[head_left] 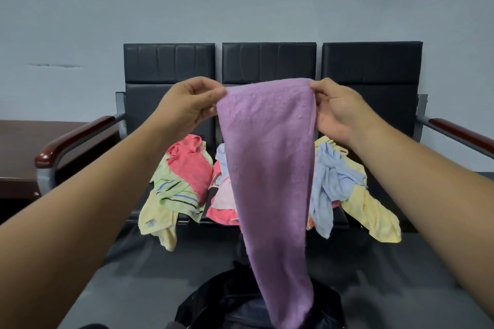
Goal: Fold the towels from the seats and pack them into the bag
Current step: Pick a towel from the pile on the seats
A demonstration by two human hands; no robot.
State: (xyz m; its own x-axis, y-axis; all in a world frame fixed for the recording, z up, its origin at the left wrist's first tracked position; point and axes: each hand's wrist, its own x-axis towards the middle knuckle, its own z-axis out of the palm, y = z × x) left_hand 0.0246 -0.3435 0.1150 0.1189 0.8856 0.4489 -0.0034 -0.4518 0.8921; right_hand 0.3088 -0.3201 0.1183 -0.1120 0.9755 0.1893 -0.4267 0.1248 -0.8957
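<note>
Purple towel [270, 168] hangs mid-frame, its top corners pinched between thumb and fingers of the left hand [189, 107] and right hand [339, 112], its tail reaching the black bag [230, 299] at bottom centre. Keeping the top edge taut and level, then bringing the corners together, should fold it square.

The long purple terry towel [267, 157] is plain. The crumpled lime-green towel [175, 189] bears blue and black stripes.

Purple towel [267, 168] of matt terry cloth w/ fuzzy nap, seat backs [171, 64] of black leatherette w/ faint sheen, armrests [77, 136] in glossy dark-red wood, frame [421, 109] of grey matt metal, bag [227, 299] of black matt fabric
</note>
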